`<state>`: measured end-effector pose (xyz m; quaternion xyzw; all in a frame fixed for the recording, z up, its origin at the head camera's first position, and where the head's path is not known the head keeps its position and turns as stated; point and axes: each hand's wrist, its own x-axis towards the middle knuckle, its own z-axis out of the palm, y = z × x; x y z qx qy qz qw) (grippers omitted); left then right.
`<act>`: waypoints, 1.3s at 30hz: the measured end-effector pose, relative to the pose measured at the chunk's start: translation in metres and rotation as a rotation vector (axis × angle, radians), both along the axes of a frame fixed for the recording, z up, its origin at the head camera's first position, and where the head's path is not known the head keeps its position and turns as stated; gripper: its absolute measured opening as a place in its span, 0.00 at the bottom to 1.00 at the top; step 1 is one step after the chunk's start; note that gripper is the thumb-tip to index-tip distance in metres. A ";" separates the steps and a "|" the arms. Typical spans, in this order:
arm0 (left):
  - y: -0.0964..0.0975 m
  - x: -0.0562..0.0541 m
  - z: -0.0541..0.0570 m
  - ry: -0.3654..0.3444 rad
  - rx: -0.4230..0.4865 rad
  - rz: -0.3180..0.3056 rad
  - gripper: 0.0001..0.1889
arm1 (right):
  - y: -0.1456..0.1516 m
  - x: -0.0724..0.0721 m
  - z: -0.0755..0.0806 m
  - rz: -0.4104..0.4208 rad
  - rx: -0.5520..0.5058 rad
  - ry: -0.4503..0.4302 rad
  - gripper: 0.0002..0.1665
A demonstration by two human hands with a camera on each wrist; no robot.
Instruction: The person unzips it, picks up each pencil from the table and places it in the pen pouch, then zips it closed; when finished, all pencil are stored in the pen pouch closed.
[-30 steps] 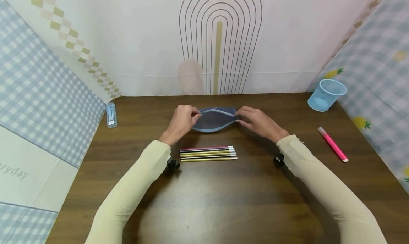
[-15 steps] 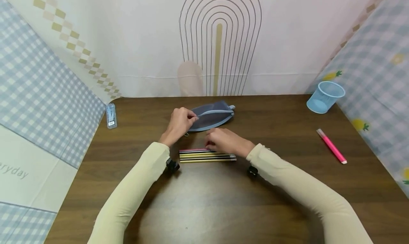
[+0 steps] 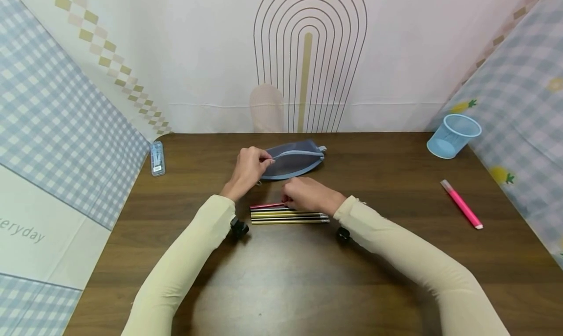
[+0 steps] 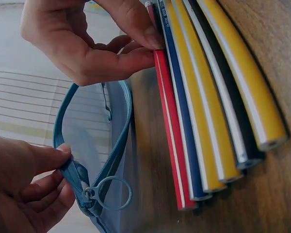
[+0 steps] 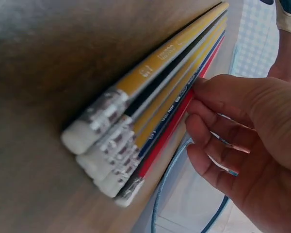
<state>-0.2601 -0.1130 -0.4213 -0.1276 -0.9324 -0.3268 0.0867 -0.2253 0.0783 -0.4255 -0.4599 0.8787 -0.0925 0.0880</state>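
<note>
A row of several striped pencils (image 3: pixel 272 222) lies side by side on the table, their white eraser ends to the right. My right hand (image 3: pixel 310 194) pinches the red pencil (image 4: pixel 170 136), the one on the far side of the row, between thumb and fingertips near its middle. Beyond the row is a grey-blue mesh zip pouch (image 3: pixel 292 167) with its mouth unzipped and gaping. My left hand (image 3: pixel 248 170) pinches the pouch's edge at its left end, close beside the ringed zipper pull (image 4: pixel 90 194). In the right wrist view, the pencils' metal bands and erasers (image 5: pixel 80 138) show large.
A light blue mesh cup (image 3: pixel 450 138) stands tilted at the back right. In front of it lies a pink marker (image 3: pixel 462 204). A small light blue case (image 3: pixel 157 158) is by the left table edge. Patterned cloth (image 3: pixel 211 57) hangs behind the brown table (image 3: pixel 272 277).
My right hand has let go of the pouch's right end and come down and left to the pencils, where it now pinches the red one. The left hand keeps its hold on the pouch.
</note>
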 end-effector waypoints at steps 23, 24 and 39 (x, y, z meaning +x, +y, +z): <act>-0.002 -0.006 0.006 -0.040 0.011 -0.008 0.07 | 0.068 -0.019 0.059 -0.142 -0.412 -0.740 0.08; -0.001 -0.006 0.006 -0.034 0.004 -0.003 0.07 | 0.068 -0.020 0.058 -0.177 -0.434 -0.828 0.09; 0.009 0.000 0.007 -0.020 -0.009 0.051 0.05 | 0.046 -0.046 0.004 -0.731 -0.649 -1.570 0.13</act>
